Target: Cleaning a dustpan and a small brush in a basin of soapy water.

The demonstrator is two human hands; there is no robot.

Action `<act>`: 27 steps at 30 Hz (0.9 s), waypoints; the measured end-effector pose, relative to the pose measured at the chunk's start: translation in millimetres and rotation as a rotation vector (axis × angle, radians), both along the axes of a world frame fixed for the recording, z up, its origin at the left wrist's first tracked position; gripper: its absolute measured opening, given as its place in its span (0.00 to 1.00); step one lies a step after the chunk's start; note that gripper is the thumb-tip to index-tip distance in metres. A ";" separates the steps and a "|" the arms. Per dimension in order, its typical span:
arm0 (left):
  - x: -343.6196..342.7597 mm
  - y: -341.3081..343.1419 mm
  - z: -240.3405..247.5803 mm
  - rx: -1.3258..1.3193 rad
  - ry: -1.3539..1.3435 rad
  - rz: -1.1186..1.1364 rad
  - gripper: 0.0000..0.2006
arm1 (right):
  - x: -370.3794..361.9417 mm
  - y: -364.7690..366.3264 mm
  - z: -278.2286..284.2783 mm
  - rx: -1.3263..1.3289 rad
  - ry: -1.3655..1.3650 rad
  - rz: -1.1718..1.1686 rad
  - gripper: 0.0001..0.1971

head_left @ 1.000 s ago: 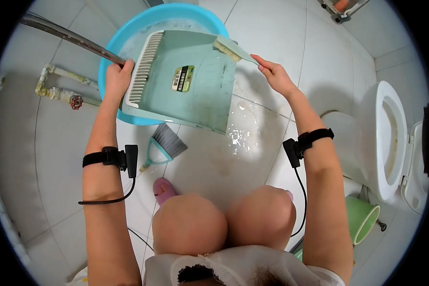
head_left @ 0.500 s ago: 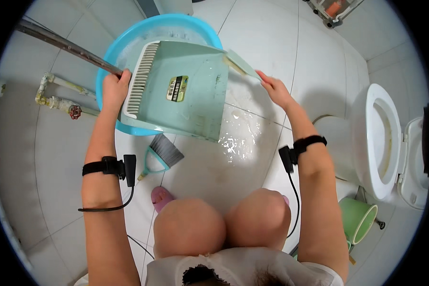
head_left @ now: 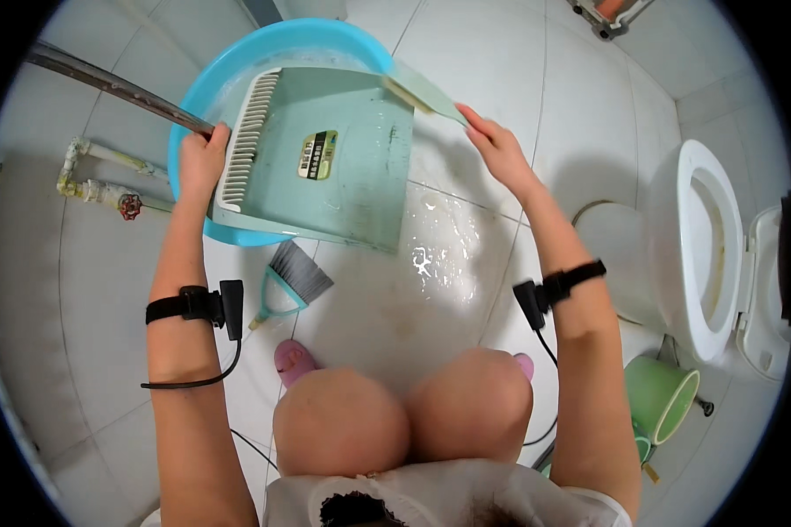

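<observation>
Head view: we are looking down at a pale green dustpan (head_left: 351, 184) that is covering much of a blue basin (head_left: 281, 33); whether it is resting on the basin's rim, we are not managing to tell. Our left grip (head_left: 202, 162) is wrapping round a metal pole (head_left: 119, 85) just beside the pan's white comb teeth (head_left: 246, 140), and the pole is running off to the upper left. Our right grip (head_left: 501, 154) is pinching a pale green brush (head_left: 435, 98), fingers and thumb narrow on the lower-right end of its handle.

We are watching how brush and pan are lying to each other. From the right grip, the brush is pointing to the upper left, its long axis slanting and its bristles facing down and left; its head is overlapping the pan's upper-right corner, and we are not managing to tell whether the 2 are touching. The pan is lying between our 2 grips, its toothed side nearer the left and its dark-streaked far edge nearer the right. Below it, a grey-bristled broom (head_left: 301, 274) is lying on the floor (head_left: 369, 325), apart from both grips.
</observation>
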State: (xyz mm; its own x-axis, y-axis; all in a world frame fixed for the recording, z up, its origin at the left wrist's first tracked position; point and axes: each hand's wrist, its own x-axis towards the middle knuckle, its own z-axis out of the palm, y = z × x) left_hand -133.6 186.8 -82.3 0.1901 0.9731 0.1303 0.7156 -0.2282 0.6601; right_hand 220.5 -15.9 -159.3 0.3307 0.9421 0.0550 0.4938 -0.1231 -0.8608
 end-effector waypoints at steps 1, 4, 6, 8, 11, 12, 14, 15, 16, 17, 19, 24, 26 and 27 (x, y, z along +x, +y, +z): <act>0.2 -1.6 1.0 0.002 0.003 -0.002 0.21 | -5.3 12.7 11.2 0.007 0.036 0.075 0.20; 6.5 -1.5 1.5 0.043 0.098 -0.032 0.22 | 4.7 12.1 -30.0 -0.016 0.031 0.039 0.20; 3.3 2.8 -5.1 0.109 0.095 -0.031 0.22 | 8.2 0.0 -49.3 -0.012 0.024 -0.006 0.20; 8.9 -7.1 5.0 0.088 0.107 -0.032 0.22 | 8.9 -5.3 -40.4 -0.043 0.008 -0.061 0.19; 2.3 -4.2 10.7 0.030 0.115 -0.010 0.22 | -13.9 16.1 19.5 -0.091 -0.067 0.010 0.20; 4.5 -7.2 13.4 0.057 0.125 -0.027 0.23 | -12.9 21.1 11.7 -0.056 -0.121 0.036 0.20; 2.0 -5.0 5.9 0.059 0.107 -0.017 0.23 | -4.9 4.4 -27.8 0.000 -0.087 0.027 0.20; 3.3 -2.0 0.7 0.067 0.087 0.000 0.23 | 5.5 -3.4 -46.0 0.061 -0.056 0.025 0.20; 4.0 -0.9 -1.0 0.082 0.142 0.015 0.24 | 10.9 -14.1 -56.1 0.079 -0.122 0.001 0.20; 5.3 1.3 1.1 0.086 0.138 0.019 0.24 | 13.3 -14.3 -49.5 0.084 -0.126 0.004 0.20; -1.0 0.6 2.9 0.009 0.146 0.027 0.23 | 7.2 -22.7 -21.8 -0.023 -0.241 0.020 0.20; 4.1 -1.7 5.6 0.031 0.149 0.034 0.23 | -19.3 -11.8 3.5 -0.113 -0.259 0.144 0.21; -0.3 -1.0 1.7 0.074 0.161 0.069 0.23 | -35.5 -40.4 8.9 -0.185 -0.315 0.243 0.22; -0.7 -1.3 2.6 0.070 0.164 0.074 0.23 | -44.0 -58.8 12.1 -0.264 -0.373 0.342 0.22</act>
